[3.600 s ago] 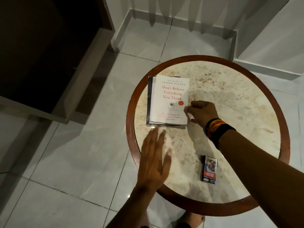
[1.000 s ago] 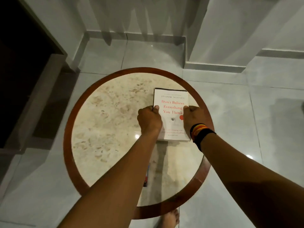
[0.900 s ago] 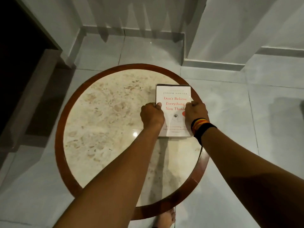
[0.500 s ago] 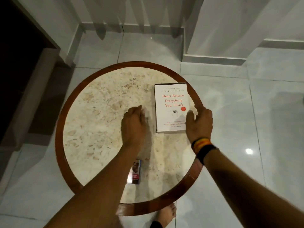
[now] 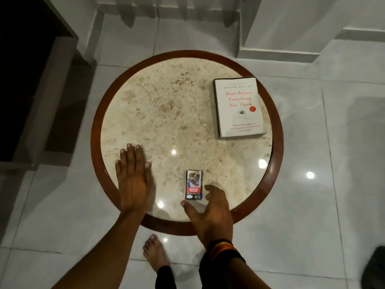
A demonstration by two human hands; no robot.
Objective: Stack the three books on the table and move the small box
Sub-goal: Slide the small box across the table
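A stack of books (image 5: 239,108) lies at the right side of the round table (image 5: 98,130); a white cover with red lettering is on top and dark edges show beneath it. A small box (image 5: 194,184) with a picture and a red band lies flat near the table's front edge. My right hand (image 5: 208,209) hovers just below and to the right of the box, fingers spread and curled, not touching it. My left hand (image 5: 133,178) lies flat and open over the table's front left rim, well left of the box.
The table has a brown wooden rim and a pale stone top. It stands on a glossy tiled floor. A dark cabinet (image 5: 31,80) stands at the left and white walls run behind. My bare foot (image 5: 155,253) is under the table's front edge.
Both hands have let go of the book stack and drawn back to the table's front edge. My right hand now hovers at the small box. The stack stays at the right.
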